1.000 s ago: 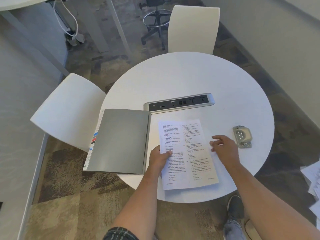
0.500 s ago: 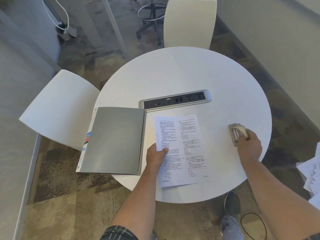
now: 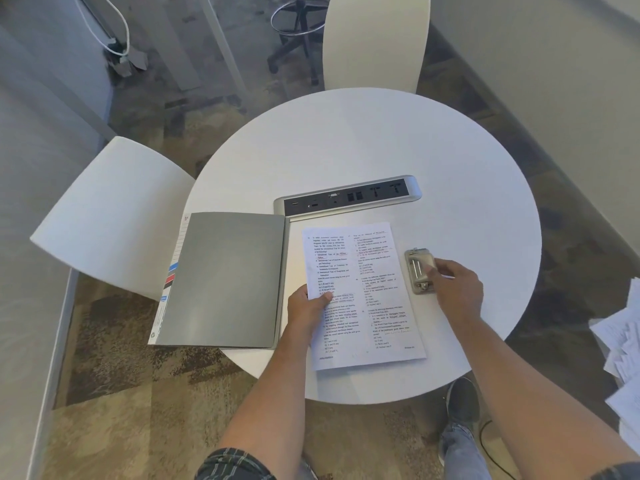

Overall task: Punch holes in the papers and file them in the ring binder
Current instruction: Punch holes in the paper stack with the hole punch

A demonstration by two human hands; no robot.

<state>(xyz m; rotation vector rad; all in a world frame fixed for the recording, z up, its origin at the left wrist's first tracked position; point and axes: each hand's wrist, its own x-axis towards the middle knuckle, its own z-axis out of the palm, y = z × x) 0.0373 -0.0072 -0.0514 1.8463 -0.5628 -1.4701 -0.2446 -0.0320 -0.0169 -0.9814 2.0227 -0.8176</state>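
Two hands work over a round white table point(image 3: 433, 143), and I place each thing by the printed papers point(image 3: 363, 296) that lie near its front edge.

Far left of the papers, beside the table, stands a white chair point(image 3: 110, 213). Just left of the papers, touching or almost touching their left edge, lies the grey ring binder point(image 3: 225, 278). Its cover appears shut, coloured index tabs show along its far left side, and no rings can be seen.

The left hand point(image 3: 308, 310) rests on the left margin of the papers. Its fingers are curled around the edge with the thumb on top, so it pinches the stack there.

Behind the papers, a power socket strip point(image 3: 346, 199) is set into the table.

Just right of the papers, touching or nearly touching their right edge, sits the metal hole punch point(image 3: 419, 270). The right hand point(image 3: 453, 289) is closed loosely around the right side of it, thumb on its top.

I judge the task to be near its beginning: I can see no holes in the sheets, and nothing appears filed. Punching, opening the binder and threading the sheets are all left. More loose sheets point(image 3: 623, 344) lie on the floor far to the right.
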